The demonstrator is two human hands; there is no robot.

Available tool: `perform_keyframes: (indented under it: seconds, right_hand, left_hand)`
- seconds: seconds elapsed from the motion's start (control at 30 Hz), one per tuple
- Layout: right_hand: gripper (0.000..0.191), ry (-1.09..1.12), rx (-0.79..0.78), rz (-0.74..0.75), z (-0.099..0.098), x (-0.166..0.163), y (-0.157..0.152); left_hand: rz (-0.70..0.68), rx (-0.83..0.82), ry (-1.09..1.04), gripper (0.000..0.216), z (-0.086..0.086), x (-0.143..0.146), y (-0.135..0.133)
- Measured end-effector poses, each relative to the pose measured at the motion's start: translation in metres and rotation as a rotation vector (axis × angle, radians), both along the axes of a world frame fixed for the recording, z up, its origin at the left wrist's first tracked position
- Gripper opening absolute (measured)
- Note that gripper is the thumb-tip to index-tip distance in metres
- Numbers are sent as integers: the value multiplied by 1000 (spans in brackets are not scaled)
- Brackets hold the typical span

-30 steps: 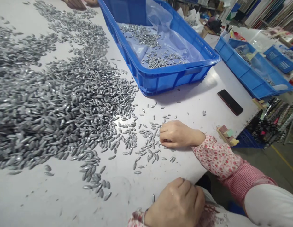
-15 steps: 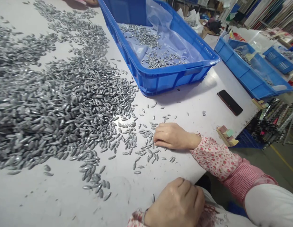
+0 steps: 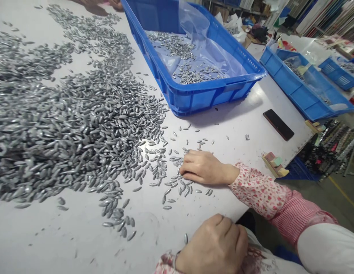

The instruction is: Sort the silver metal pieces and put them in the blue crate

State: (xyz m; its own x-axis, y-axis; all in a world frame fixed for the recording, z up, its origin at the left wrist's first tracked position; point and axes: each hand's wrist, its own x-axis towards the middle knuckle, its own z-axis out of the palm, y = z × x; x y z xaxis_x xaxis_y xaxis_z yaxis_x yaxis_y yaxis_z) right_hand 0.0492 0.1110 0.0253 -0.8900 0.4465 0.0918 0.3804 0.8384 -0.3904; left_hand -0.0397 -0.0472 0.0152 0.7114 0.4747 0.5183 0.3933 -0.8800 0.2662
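My right hand [image 3: 204, 167] rests low on the white table [image 3: 154, 236], fingers bent and close together, their tips among loose grey pieces [image 3: 184, 188]. These are small, shiny, spindle-shaped pieces, pointed at both ends. Whatever lies under those fingertips is hidden. Close to me, my left hand [image 3: 215, 243] is curled into a fist with its back upward, so its inside cannot be seen. One grey piece [image 3: 186, 238] lies beside it. A large heap of the same pieces [image 3: 79, 129] spreads over the left side of the table.
Beyond my right hand stands a blue crate [image 3: 213, 97] lined with clear plastic, holding more grey pieces. A phone [image 3: 278, 124] lies to the right, near a small wooden block [image 3: 275, 164]. Another blue crate [image 3: 305, 91] stands farther right. Part of another person's hand [image 3: 116, 4] shows at the top.
My right hand has slid slightly left across the scattered pieces, its fingers still bent. My left fist has stayed in place. The view has shifted a little.
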Motion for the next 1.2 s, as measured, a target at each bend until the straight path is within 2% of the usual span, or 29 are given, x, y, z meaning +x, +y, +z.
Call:
perform_keyframes:
  seconds: [0.23, 0.37, 0.57, 0.73, 0.83, 0.97, 1.2]
  right_hand:
    - [19, -43, -28, 16, 2, 5, 5]
    - [25, -59, 15, -39, 2, 2, 0]
    - [23, 59, -9, -177, 0, 0, -2]
    - [16, 247, -117, -426, 10, 20, 21]
    - [12, 242, -193, -484, 16, 34, 35]
    - [10, 140, -221, -396, 17, 43, 41]
    - [4, -69, -206, 1, 14, 46, 38]
  left_hand:
    - [16, -1, -17, 13, 0, 1, -1]
    - [27, 1, -56, 15, 0, 2, 0]
    - [12, -19, -85, 23, 1, 2, 1]
    - [16, 14, -95, 18, 4, 1, 2]
    - [36, 43, -95, 12, 5, 1, 4]
    - [39, 62, -83, 10, 4, 2, 6]
    - [28, 93, -72, 8, 4, 0, 7]
